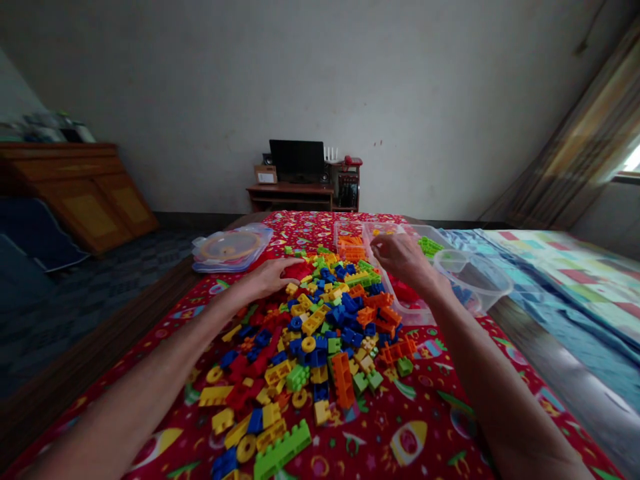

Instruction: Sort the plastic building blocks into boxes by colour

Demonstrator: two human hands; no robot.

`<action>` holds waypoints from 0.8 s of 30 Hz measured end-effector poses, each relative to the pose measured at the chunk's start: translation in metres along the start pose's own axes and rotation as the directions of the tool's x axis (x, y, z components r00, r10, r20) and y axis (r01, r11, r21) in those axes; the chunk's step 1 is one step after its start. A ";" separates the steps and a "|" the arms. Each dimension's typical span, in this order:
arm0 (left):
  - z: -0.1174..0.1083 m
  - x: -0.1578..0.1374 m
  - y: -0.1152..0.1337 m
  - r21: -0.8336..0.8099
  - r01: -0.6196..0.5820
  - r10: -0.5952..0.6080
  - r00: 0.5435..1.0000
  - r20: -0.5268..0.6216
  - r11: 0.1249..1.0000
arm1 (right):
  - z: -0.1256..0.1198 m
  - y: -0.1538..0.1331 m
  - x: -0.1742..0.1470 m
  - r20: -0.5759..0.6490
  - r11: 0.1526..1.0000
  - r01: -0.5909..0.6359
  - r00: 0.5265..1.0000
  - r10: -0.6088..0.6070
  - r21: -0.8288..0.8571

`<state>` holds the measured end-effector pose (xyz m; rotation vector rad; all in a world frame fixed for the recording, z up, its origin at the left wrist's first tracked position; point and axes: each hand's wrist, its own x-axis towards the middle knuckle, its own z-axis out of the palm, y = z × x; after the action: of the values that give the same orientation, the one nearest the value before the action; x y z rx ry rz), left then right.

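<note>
A big heap of toy building blocks (320, 320) in red, blue, yellow, green and orange covers the middle of the table. At its far left side is my left hand (273, 275), its thumb and fingers around a red block (299, 271). My right hand (399, 255) hangs above the clear plastic bins to the right of the heap. Its fingers are curled together, and whatever they hold is hidden. Orange blocks (351, 248) lie in the bin compartment just left of that hand, and green blocks (429, 247) are in one beyond it.
Stacked clear lids (233, 247) lie at the far left of the table. A round clear tub (493, 283) with blue pieces stands at the right edge. The table wears a red patterned cloth (370, 433). Beyond are a desk with a monitor (297, 159) and a bed (580, 280).
</note>
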<state>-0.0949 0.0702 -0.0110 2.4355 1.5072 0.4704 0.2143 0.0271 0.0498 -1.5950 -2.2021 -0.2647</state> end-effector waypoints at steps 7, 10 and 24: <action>0.012 0.010 0.019 -0.027 0.008 -0.010 0.996 -0.086 1.000 | 0.001 -0.011 -0.003 0.043 0.998 0.050 0.998 -0.051 0.032; 0.010 0.007 0.023 -0.009 -0.015 0.014 0.992 -0.123 1.000 | 0.002 -0.014 -0.003 0.059 0.999 0.049 0.997 -0.051 0.023; 0.007 0.000 0.061 -0.413 -0.206 0.106 0.962 -0.252 0.887 | 0.032 -0.052 -0.007 0.102 0.885 0.173 0.966 -0.238 0.432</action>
<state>-0.0426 0.0432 0.0048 2.2029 1.1209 1.0261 0.1602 0.0162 0.0220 -1.1795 -2.3434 0.2718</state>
